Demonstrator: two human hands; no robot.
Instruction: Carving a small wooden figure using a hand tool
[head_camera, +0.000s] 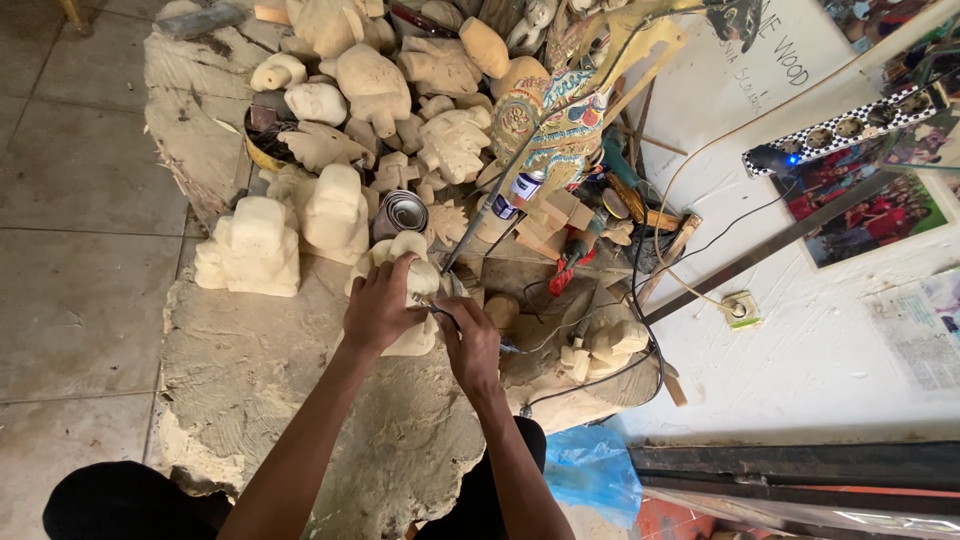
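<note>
My left hand (378, 308) grips a pale unpainted wooden carving (412, 282) that rests on a dusty, rough-edged wooden slab (250, 360). My right hand (470, 345) is closed around a thin corded rotary tool (447, 318), its tip touching the right side of the carving. The tool's cable runs off to the right over the slab. Part of the carving is hidden under my left hand.
Several unfinished pale wooden figures (250, 250) crowd the slab's far end. A painted flat puppet figure (550, 125) stands behind them, beside a roll of sandpaper (400, 212) and a small can (520, 188). A power strip (860, 125) hangs on the white wall; a blue plastic bag (595, 470) lies lower right.
</note>
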